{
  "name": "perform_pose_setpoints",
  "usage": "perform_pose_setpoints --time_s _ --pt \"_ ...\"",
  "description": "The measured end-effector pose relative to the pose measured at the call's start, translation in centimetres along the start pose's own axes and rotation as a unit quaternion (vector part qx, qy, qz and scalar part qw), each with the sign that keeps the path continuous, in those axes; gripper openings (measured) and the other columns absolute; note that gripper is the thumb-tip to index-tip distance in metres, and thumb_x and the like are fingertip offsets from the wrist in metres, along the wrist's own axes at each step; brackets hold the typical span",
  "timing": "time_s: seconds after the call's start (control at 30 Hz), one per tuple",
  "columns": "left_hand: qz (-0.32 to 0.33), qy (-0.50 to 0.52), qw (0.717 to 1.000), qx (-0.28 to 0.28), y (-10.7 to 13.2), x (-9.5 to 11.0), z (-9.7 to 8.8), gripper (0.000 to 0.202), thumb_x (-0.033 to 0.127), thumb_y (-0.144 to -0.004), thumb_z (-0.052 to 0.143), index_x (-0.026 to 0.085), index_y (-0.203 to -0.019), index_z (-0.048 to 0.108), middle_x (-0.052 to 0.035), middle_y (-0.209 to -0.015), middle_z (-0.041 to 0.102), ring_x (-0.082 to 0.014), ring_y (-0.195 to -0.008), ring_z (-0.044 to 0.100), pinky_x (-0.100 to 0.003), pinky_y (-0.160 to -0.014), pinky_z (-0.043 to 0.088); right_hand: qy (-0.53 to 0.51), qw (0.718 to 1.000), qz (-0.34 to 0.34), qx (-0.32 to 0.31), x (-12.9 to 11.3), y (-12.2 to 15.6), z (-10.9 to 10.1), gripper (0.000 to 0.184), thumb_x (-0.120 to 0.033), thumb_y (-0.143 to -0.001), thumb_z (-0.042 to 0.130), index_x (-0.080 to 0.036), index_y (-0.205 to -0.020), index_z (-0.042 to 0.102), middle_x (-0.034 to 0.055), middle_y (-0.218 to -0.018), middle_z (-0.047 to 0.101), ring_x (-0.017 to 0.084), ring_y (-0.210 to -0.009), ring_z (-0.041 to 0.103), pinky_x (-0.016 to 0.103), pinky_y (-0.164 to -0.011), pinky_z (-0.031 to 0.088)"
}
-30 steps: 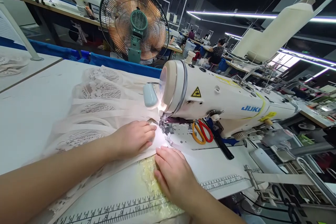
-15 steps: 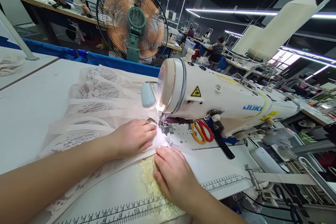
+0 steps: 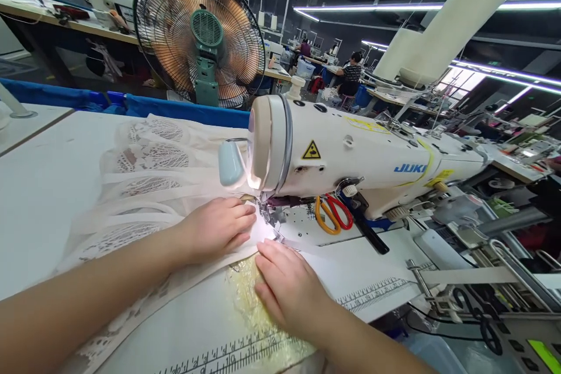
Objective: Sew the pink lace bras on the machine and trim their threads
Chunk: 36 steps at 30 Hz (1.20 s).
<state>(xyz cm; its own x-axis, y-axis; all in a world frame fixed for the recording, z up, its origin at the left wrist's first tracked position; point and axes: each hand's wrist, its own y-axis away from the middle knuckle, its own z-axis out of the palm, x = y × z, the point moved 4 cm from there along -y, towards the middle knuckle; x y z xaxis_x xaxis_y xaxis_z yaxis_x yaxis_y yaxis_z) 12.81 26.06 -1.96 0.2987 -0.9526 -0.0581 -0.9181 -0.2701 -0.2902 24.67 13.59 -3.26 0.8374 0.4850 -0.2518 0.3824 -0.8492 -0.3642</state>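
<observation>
Pale lace fabric [image 3: 153, 178] with sheer bands lies spread over the sewing table, its near edge running up to the needle area. My left hand [image 3: 219, 228] rests flat on this fabric just left of the presser foot [image 3: 264, 208], fingers extended and pressing down. At the cloth's edge, right below the foot, my right hand [image 3: 291, 286] lies palm down with fingertips on the white material. Its thumb sits apart over crinkled yellowish tape [image 3: 245, 295] on the table. The needle tip is hard to make out beneath the white JUKI sewing machine [image 3: 350, 152].
Orange-and-red-handled scissors [image 3: 328, 215] and a black-handled tool [image 3: 372, 234] lie right of the needle. Printed ruler marks [image 3: 236, 356] cross the table front. A green fan [image 3: 205, 29] stands behind. Thread cones [image 3: 464, 23] rise at upper right. A person [image 3: 352, 74] sits far back.
The view has shifted slightly, so the machine and fan appear farther left. Both hands keep nearly the same places on the fabric beside the presser foot.
</observation>
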Motion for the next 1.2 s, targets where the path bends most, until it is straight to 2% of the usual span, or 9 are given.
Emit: perform_pose_setpoints --time_s 0.13,0.27,0.37,0.43,0.57,0.73,0.97,1.2 --pt "0.009 -0.008 1.000 -0.008 -0.3 0.2 -0.7 0.025 0.031 -0.088 0.045 0.019 -0.097 0.064 -0.0082 -0.104 0.068 -0.0250 -0.095 0.058 -0.040 -0.086 0.046 0.000 1.000 0.013 0.008 0.2 -0.1 0.1 0.034 -0.024 -0.087 0.043 -0.008 -0.112 0.059 0.0149 -0.126 0.058 0.028 -0.119 0.050 0.040 -0.098 0.044" --pt "0.044 0.025 0.999 0.013 0.3 2.8 -1.5 0.022 0.028 -0.087 0.046 0.020 -0.088 0.067 -0.0068 -0.094 0.070 -0.0221 -0.091 0.060 -0.038 -0.088 0.046 -0.023 0.999 0.034 -0.002 0.4 -0.2 0.2 0.037 -0.026 -0.087 0.045 -0.008 -0.117 0.057 0.0148 -0.129 0.056 0.026 -0.123 0.047 0.038 -0.102 0.041" --pt "0.064 -0.004 0.997 0.032 1.0 4.7 -1.6 0.029 0.023 -0.091 0.039 0.017 -0.094 0.067 -0.0085 -0.097 0.070 -0.0209 -0.090 0.061 -0.037 -0.089 0.046 -0.050 0.996 0.072 -0.024 0.7 -0.2 0.3 0.044 -0.027 -0.087 0.048 -0.007 -0.125 0.052 0.0136 -0.135 0.051 0.025 -0.127 0.043 0.038 -0.106 0.038" --pt "0.076 -0.032 0.996 0.045 1.3 5.2 -1.6 0.036 0.018 -0.094 0.031 0.015 -0.099 0.067 -0.0081 -0.099 0.071 -0.0195 -0.088 0.062 -0.036 -0.086 0.046 -0.059 0.994 0.086 -0.033 0.9 -0.3 0.3 0.045 -0.028 -0.087 0.049 -0.006 -0.127 0.050 0.0137 -0.137 0.049 0.025 -0.128 0.041 0.038 -0.107 0.037" --pt "0.093 -0.040 0.994 0.048 1.4 4.1 -1.1 0.038 0.014 -0.095 0.028 0.019 -0.100 0.066 -0.0042 -0.105 0.070 -0.0187 -0.092 0.061 -0.036 -0.085 0.043 -0.055 0.995 0.077 -0.033 0.9 -0.3 0.3 0.047 -0.028 -0.086 0.051 -0.006 -0.127 0.050 0.0146 -0.138 0.047 0.025 -0.129 0.041 0.039 -0.106 0.037" --pt "0.107 -0.053 0.992 0.042 1.1 2.5 -0.8 0.035 0.011 -0.093 0.032 0.020 -0.107 0.063 -0.0041 -0.112 0.068 -0.0202 -0.096 0.060 -0.039 -0.089 0.039 -0.044 0.997 0.057 -0.008 0.9 -0.2 0.3 0.045 -0.029 -0.086 0.051 -0.004 -0.124 0.052 0.0175 -0.135 0.049 0.027 -0.128 0.043 0.040 -0.103 0.040" --pt "0.102 -0.075 0.992 -0.009 0.6 1.6 -0.7 0.036 0.008 -0.091 0.033 0.020 -0.108 0.063 -0.0044 -0.116 0.067 -0.0217 -0.100 0.060 -0.041 -0.090 0.042 -0.041 0.998 0.048 0.003 1.0 -0.1 0.5 0.037 -0.029 -0.087 0.050 -0.007 -0.116 0.057 0.0147 -0.133 0.053 0.026 -0.127 0.044 0.039 -0.101 0.042" --pt "0.113 -0.121 0.986 -0.008 0.2 1.1 0.0 0.037 0.009 -0.091 0.033 0.019 -0.107 0.064 -0.0050 -0.115 0.067 -0.0219 -0.098 0.061 -0.042 -0.087 0.046 -0.048 0.998 0.052 -0.002 1.1 -0.1 0.3 0.035 -0.029 -0.087 0.051 -0.009 -0.115 0.057 0.0143 -0.133 0.053 0.026 -0.127 0.044 0.039 -0.101 0.042"
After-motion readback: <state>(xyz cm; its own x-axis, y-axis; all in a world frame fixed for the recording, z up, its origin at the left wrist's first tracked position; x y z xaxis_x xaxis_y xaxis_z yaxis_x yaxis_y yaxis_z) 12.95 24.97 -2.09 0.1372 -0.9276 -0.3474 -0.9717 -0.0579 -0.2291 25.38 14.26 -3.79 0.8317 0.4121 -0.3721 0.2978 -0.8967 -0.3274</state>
